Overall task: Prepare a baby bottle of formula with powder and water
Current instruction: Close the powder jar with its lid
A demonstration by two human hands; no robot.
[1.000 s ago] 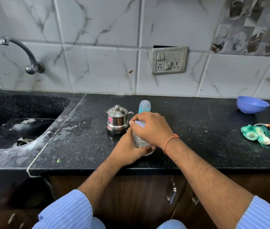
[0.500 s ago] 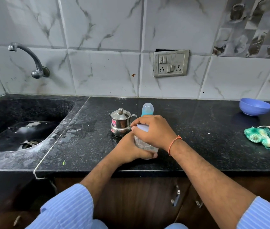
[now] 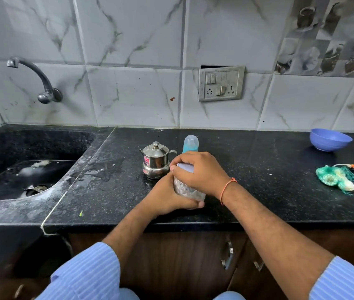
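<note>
The bottle (image 3: 188,189) stands on the table (image 3: 258,191); the left hand (image 3: 167,198) grips its base, the right hand (image 3: 200,172) grasps its collar. Likely unscrewing; next needs a steady twist.

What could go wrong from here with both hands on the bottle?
The clear plastic baby bottle stands near the black counter's front edge; a slip by the left hand could tip it off. The right hand, gripping the bottle's lilac collar, could elbow the small steel lidded pot close beside.
</note>
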